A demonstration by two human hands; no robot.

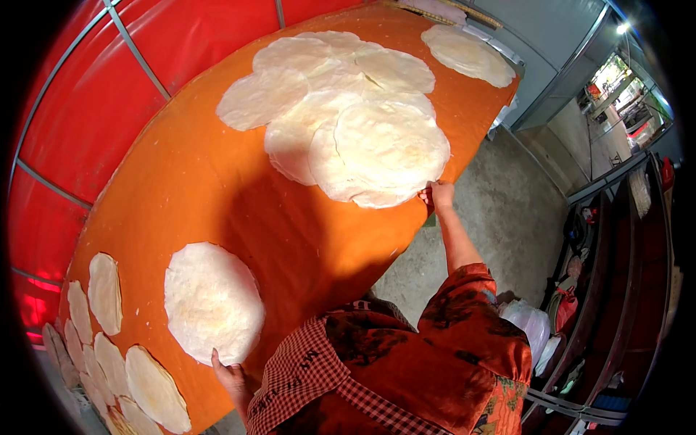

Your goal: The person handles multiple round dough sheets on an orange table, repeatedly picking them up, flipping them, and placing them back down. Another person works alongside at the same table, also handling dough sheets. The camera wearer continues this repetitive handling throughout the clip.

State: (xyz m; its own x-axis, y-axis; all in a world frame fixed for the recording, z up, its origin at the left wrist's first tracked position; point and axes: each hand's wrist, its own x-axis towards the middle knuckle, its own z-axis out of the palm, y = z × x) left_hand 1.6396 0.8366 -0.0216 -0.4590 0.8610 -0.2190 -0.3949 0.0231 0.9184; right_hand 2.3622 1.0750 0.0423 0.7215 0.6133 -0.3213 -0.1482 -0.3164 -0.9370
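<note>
On the orange-covered table, a pale round sheet of flatbread point(215, 302) lies before me at the lower left. My left hand point(231, 375) holds its near rim, thumb over the top; the fingers are partly hidden at the edge. Farther away spreads a wide heap of overlapping thin flatbreads point(389, 144), with the brightest round uppermost at its near right side. My right hand point(439, 194) is at the near right edge of this heap, beside the table's edge. Its fingers are curled, and whether they pinch a sheet is unclear.
Several flatbread stacks point(155, 389) crowd the table's left end. Another pile point(468, 54) lies at the far right corner. A red sheet wall point(217, 41) on metal bars borders the far side. Concrete floor point(492, 201) shows right of the table, with dark shelves point(611, 304) holding bags beyond.
</note>
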